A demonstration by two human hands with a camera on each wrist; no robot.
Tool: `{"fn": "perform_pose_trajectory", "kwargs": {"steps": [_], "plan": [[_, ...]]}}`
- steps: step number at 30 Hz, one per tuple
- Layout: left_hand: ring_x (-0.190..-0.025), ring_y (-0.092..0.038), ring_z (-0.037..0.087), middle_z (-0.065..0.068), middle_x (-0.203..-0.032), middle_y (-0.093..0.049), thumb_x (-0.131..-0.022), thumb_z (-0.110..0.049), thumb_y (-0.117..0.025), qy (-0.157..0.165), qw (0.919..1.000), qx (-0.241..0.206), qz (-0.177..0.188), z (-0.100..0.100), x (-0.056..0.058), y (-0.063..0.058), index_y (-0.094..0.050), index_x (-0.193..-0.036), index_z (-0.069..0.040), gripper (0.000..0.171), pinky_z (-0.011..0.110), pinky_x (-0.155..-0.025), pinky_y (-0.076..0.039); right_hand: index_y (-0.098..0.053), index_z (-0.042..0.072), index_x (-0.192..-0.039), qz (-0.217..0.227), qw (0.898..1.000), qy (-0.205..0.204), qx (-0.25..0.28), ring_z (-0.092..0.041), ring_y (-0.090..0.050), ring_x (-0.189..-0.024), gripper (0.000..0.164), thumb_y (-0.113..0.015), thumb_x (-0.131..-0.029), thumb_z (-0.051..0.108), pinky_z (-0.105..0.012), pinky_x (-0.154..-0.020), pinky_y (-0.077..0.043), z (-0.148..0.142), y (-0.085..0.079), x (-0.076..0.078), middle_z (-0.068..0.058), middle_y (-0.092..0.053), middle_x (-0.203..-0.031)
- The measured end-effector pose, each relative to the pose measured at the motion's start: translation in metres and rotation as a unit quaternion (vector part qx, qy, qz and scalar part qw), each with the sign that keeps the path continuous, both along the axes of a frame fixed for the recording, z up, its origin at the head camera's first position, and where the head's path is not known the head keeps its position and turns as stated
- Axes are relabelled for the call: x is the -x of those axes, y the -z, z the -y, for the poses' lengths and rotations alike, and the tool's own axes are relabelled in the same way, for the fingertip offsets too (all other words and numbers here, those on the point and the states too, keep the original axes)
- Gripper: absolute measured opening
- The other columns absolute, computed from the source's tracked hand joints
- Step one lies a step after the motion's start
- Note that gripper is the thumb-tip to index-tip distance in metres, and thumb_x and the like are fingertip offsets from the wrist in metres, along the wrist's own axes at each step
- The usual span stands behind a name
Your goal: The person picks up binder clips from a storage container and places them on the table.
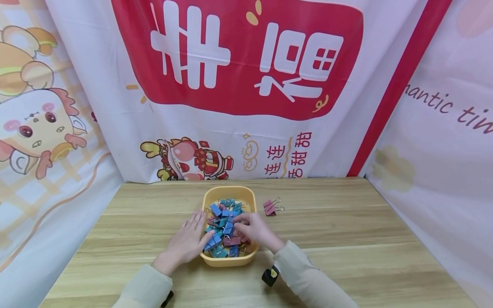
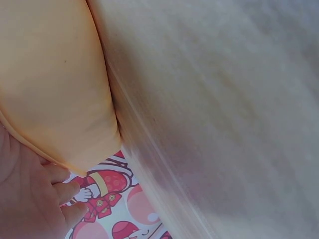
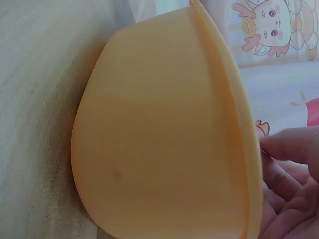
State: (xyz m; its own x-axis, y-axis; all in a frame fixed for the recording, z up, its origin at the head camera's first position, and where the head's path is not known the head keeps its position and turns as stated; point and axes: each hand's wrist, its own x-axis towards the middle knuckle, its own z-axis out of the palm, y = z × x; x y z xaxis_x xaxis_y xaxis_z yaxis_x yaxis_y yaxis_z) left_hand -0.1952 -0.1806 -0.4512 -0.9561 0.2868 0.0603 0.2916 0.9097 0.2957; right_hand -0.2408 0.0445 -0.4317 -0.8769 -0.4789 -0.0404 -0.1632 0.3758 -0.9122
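A yellow plastic basin (image 1: 229, 262) stands on the table, holding a heap of blue, teal and pink binder clips. My left hand (image 1: 186, 239) lies along the basin's left rim with its fingers extended, the thumb reaching inside beside a blue clip (image 1: 212, 241). Over the right rim reaches my right hand (image 1: 256, 231); its thumb and curled index finger pinch at a blue binder clip (image 1: 229, 229) in the heap. The right wrist view shows these fingers (image 3: 286, 144) just past the rim, and the basin wall (image 3: 164, 124) hides the clips.
To the right of the basin, pink binder clips (image 1: 271, 207) lie on the wooden table (image 1: 327, 239). A printed cloth (image 1: 246, 124) hangs behind the table's far edge, with more cloth on both sides.
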Motion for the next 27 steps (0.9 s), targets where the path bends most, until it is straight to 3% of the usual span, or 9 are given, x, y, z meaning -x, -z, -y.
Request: {"fn": "perform_pose_trajectory", "kwargs": {"steps": [5, 11, 18, 23, 27], "plan": [[-0.135, -0.014, 0.036, 0.022, -0.148, -0.016, -0.097, -0.050, -0.028, 0.000, 1.0000, -0.001, -0.004, 0.000, 0.000, 0.001, -0.020, -0.143, 0.005, 0.073, 0.050, -0.108, -0.014, -0.060, -0.004, -0.107, -0.010, 0.998, 0.030, 0.057, -0.026, -0.062, -0.060, 0.019, -0.054, -0.090, 0.001, -0.038, -0.056, -0.055, -0.001, -0.003, 0.002, -0.013, -0.064, -0.071], [-0.135, -0.014, 0.036, 0.021, -0.148, -0.016, -0.097, -0.050, -0.029, -0.001, 1.0000, -0.003, -0.007, 0.001, 0.000, 0.001, -0.021, -0.143, 0.005, 0.072, 0.050, -0.108, -0.014, -0.057, -0.004, -0.104, -0.022, 0.997, 0.042, 0.053, -0.035, -0.063, -0.061, 0.015, -0.053, -0.090, 0.001, -0.045, -0.057, -0.055, -0.003, -0.011, 0.002, -0.012, -0.063, -0.069], [-0.135, -0.015, 0.036, 0.022, -0.148, -0.016, -0.097, -0.051, -0.028, -0.001, 1.0000, -0.002, -0.009, 0.001, 0.000, 0.002, -0.021, -0.143, 0.005, 0.073, 0.050, -0.108, -0.015, -0.056, -0.007, -0.097, -0.040, 0.996, 0.043, 0.061, -0.027, -0.063, -0.058, 0.011, -0.054, -0.090, 0.001, -0.047, -0.059, -0.054, -0.010, -0.022, 0.004, -0.015, -0.064, -0.071], [-0.135, -0.016, 0.037, 0.022, -0.148, -0.017, -0.097, -0.051, -0.027, 0.002, 0.9999, -0.002, -0.012, 0.001, 0.000, 0.002, -0.022, -0.143, 0.006, 0.073, 0.051, -0.108, -0.015, -0.056, -0.009, -0.095, -0.036, 0.994, 0.045, 0.091, -0.027, -0.063, -0.060, 0.010, -0.054, -0.090, 0.000, -0.043, -0.058, -0.055, -0.020, -0.032, 0.011, -0.017, -0.064, -0.072], [-0.135, -0.016, 0.037, 0.022, -0.148, -0.018, -0.097, -0.051, -0.027, 0.005, 0.9998, -0.003, -0.018, 0.001, 0.000, 0.002, -0.022, -0.142, 0.006, 0.073, 0.051, -0.108, -0.015, -0.055, -0.011, -0.097, -0.032, 0.992, 0.054, 0.109, -0.036, -0.063, -0.065, 0.011, -0.052, -0.091, -0.002, -0.042, -0.059, -0.056, -0.030, -0.045, 0.017, -0.024, -0.064, -0.076]]}}
